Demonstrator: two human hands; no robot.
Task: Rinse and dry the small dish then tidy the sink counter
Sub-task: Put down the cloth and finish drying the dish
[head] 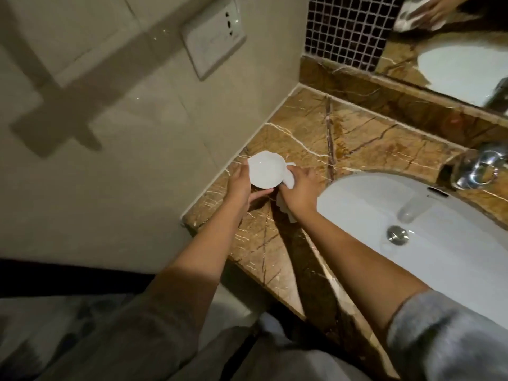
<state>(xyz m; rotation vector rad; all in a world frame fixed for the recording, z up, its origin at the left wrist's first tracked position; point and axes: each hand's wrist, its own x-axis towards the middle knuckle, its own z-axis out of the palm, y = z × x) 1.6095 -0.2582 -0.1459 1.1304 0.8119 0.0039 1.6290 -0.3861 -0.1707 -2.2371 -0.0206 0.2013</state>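
A small white dish (265, 169) with a wavy rim is held tilted above the brown marble counter (302, 127), left of the sink. My left hand (238, 185) grips the dish from its left and underside. My right hand (301, 189) clutches a crumpled white tissue (287, 210) and presses part of it against the dish's right rim. The tissue's lower end hangs below my right wrist. Most of the dish's inside faces up and looks bare.
A white oval basin (384, 204) with a metal drain plug (397, 235) lies to the right. A chrome tap (478, 169) stands behind it. A beige tiled wall with a socket plate (213, 39) borders the counter on the left; a mirror (453, 50) sits behind.
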